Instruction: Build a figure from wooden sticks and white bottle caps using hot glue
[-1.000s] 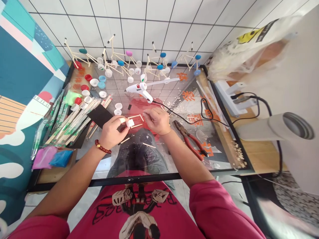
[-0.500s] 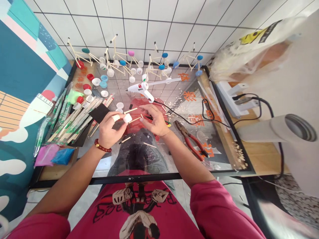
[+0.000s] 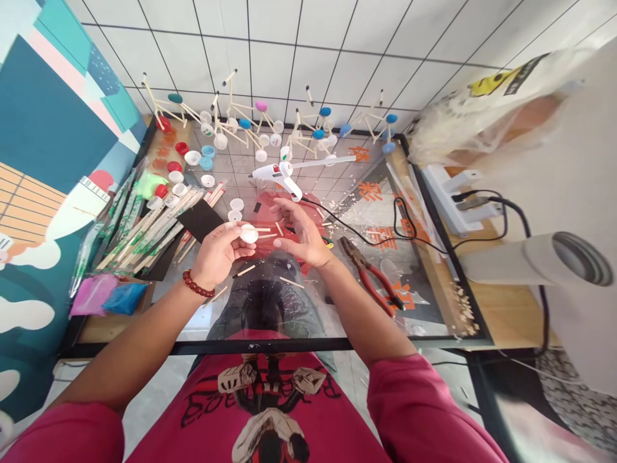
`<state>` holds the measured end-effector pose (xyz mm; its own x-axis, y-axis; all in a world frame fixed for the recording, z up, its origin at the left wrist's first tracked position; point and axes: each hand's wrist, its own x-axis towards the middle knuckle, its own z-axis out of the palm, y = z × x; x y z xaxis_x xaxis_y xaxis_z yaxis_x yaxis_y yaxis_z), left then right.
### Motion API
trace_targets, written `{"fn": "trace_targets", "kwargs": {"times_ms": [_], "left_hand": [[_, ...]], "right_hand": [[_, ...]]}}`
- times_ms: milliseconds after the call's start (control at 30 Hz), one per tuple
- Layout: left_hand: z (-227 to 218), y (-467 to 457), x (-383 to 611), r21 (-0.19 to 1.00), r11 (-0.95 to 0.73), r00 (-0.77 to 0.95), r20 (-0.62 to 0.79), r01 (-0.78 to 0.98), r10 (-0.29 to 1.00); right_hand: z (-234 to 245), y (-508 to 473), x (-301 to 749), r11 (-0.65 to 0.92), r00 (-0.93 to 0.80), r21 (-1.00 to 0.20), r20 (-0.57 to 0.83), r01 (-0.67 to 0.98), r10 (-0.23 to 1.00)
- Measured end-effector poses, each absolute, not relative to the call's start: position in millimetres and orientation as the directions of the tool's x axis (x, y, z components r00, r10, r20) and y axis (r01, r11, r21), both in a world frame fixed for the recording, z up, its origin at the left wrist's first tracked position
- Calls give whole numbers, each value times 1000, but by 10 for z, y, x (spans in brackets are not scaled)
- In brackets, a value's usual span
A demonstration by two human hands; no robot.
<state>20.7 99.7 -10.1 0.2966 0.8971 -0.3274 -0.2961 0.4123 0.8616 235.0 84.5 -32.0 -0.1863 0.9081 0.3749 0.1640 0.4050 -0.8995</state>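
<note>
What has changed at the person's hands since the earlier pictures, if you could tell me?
The right hand has let go of the small sticks and opened, drawing back to their right. The left hand still holds the white bottle cap, but has turned more palm-up. The glue gun and pliers stayed where they were.

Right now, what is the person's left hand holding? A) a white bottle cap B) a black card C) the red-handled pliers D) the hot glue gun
A: the left hand grips a white bottle cap at its fingertips, while the hot glue gun lies apart on the table.
</note>
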Motion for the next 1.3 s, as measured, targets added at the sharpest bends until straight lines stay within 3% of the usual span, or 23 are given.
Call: {"fn": "trace_targets", "kwargs": {"times_ms": [167,367,500,667,900,1100,1300], "left_hand": [[-133,1025,192,762,528,339,-417,-375,843],[-82,969,238,784,550,340,-453,-288,824],[-88,959,249,819,506,349,-407,-270,844],[-123,928,250,912,337,293,-265,-234,919],[-101,937,263,885,388,287,-314,-256,905],[-152,943,247,901,371,306,-297,-223,905],[-163,933,252,903,374,302,-305,-209,903]], "right_hand": [[-333,835,2264,400,-225,-896,357,193,907],[-355,799,2151,310,-200,-932,273,188,941],[-315,788,2132,206,-207,-974,184,92,961],[-258,803,2141,153,-228,-988,141,34,963],[-313,832,2170,73,-148,-992,88,-107,985],[-339,840,2173,32,-69,-995,39,-100,997],[-344,847,2163,77,-59,-997,78,-16,995]]}}
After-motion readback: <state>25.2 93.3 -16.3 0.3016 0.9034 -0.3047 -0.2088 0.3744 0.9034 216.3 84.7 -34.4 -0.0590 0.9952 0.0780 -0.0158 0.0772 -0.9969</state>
